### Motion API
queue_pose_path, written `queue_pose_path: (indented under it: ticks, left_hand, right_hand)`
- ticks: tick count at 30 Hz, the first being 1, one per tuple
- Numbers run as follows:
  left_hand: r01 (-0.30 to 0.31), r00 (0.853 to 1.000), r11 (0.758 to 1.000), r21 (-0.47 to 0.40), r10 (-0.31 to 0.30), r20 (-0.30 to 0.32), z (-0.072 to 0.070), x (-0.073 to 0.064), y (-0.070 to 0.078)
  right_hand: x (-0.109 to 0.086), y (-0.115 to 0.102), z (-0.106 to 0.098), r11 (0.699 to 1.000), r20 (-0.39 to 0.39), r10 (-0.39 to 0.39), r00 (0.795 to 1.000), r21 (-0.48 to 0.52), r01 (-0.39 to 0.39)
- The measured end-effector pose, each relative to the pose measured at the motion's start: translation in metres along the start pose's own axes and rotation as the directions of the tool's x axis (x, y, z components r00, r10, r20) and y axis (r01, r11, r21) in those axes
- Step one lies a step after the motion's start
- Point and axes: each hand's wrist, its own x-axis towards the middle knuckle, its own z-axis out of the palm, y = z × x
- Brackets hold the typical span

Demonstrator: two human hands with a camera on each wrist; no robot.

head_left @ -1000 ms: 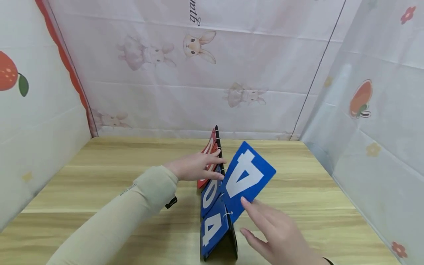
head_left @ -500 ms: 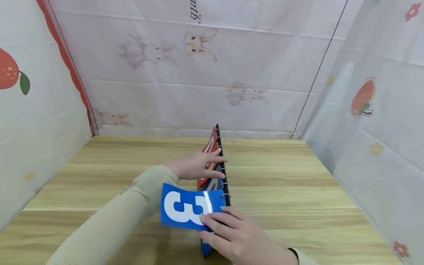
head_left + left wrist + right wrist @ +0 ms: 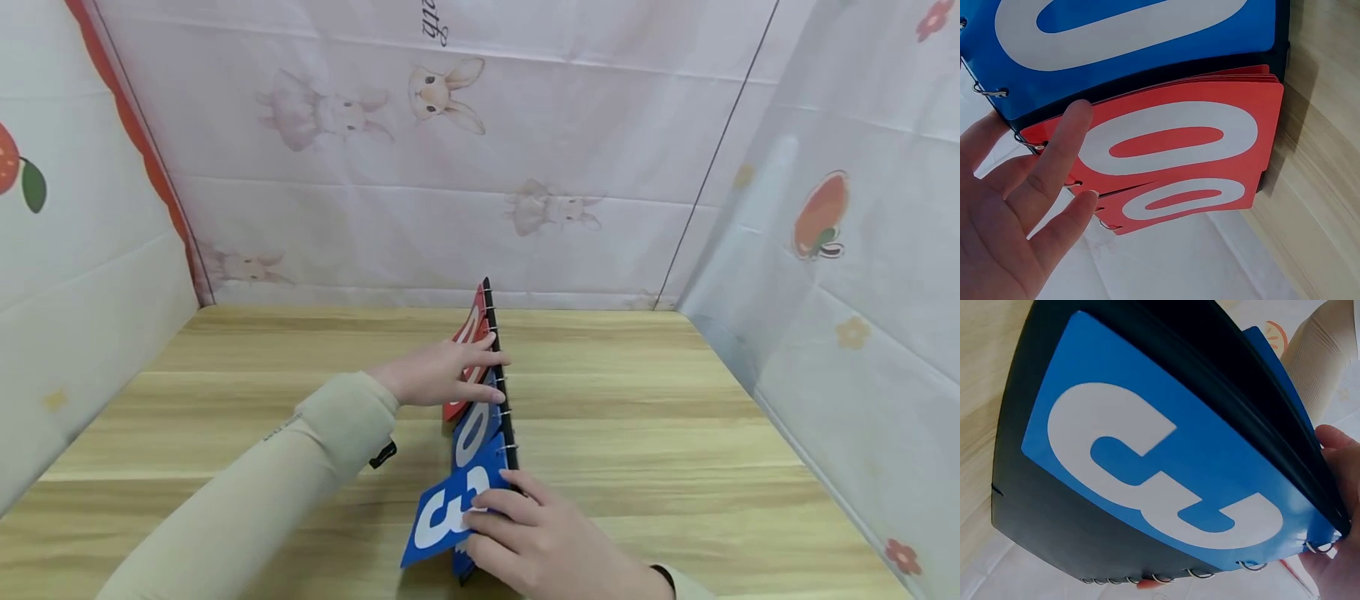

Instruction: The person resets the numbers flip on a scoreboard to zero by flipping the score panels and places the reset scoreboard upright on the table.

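A tabletop flip scoreboard (image 3: 504,390) stands as a tent, its ringed ridge running away from me. Red cards (image 3: 1166,137) with white zeros hang at its far end, blue cards nearer. My left hand (image 3: 438,371) holds the ridge around the red and blue sections, fingers on both sides. At the near end, a blue number 3 card (image 3: 453,504) slants out leftward, partly lifted. My right hand (image 3: 540,533) has its fingertips over this card close to the rings and seems to pinch its edge. Another blue 3 card (image 3: 1147,469) lies on the right face.
The scoreboard is on a wood-grain table (image 3: 645,433). White printed sheets hang as walls at the back (image 3: 360,208), left (image 3: 90,275) and right (image 3: 862,275).
A number 4 card stood up on the right; now a 3 card slants down on the left. My right hand has moved left across the ridge. My left hand has stayed in place.
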Motion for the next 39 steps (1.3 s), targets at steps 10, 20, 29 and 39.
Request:
queue_pose_path:
  ticks: [10, 20, 29, 39]
  left_hand:
    - [-0.035, 0.999, 0.999, -0.016, 0.035, 0.008, 0.000, -0.002, -0.004]
    - [-0.039, 0.999, 0.999, -0.016, 0.039, -0.013, 0.001, 0.000, 0.000]
    - [-0.026, 1.000, 0.999, -0.038, 0.026, -0.001, 0.004, -0.002, 0.003]
    - [-0.037, 0.999, 0.999, -0.021, 0.037, -0.012, 0.005, -0.002, 0.003]
  right_hand:
    - [-0.013, 0.014, -0.001, 0.881, -0.071, 0.318, 0.946, 0.391, -0.267]
    - [-0.043, 0.034, -0.001, 0.563, 0.198, 0.514, 0.835, 0.657, -0.502]
    - [-0.057, 0.036, -0.012, 0.729, 0.120, 0.434, 0.893, 0.535, -0.426]
    - [-0.060, 0.025, -0.020, 0.944, -0.162, 0.303, 0.939, 0.187, -0.272]
